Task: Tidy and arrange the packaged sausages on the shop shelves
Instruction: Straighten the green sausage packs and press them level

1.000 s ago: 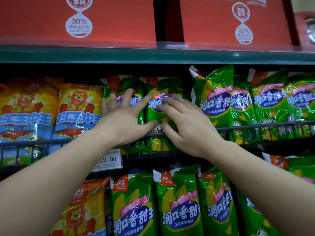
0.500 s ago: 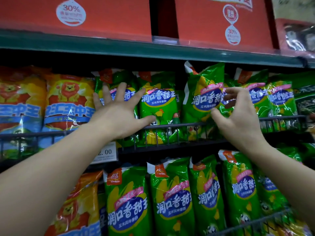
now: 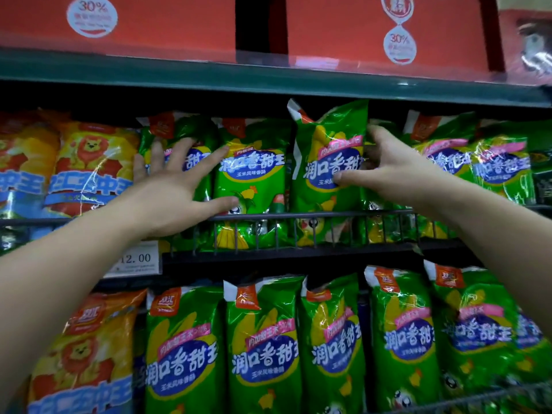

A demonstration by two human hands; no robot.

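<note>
Sausage packs [image 3: 254, 180] in green wrappers are standing in a row behind the wire rail [image 3: 313, 217], and one tall pack [image 3: 325, 127] is sticking up above its neighbours and leaning a little. We are pinching its right edge with our right hand [image 3: 394, 171], thumb on the front and fingers curled round behind. Our left hand [image 3: 173, 192] is lying flat and spread wide on the packs further left above the rail. It is gripping nothing, only pressing them back.

To do this step well, we are judging that the tall pack wants easing straight down behind the rail until its top is lining up with the others, label facing out. The flat hand should be steadying the neighbours so none is tipping forward over the rail. We should be gripping lightly, since the slick film is likely crumpling or slipping under a hard pinch.
</note>
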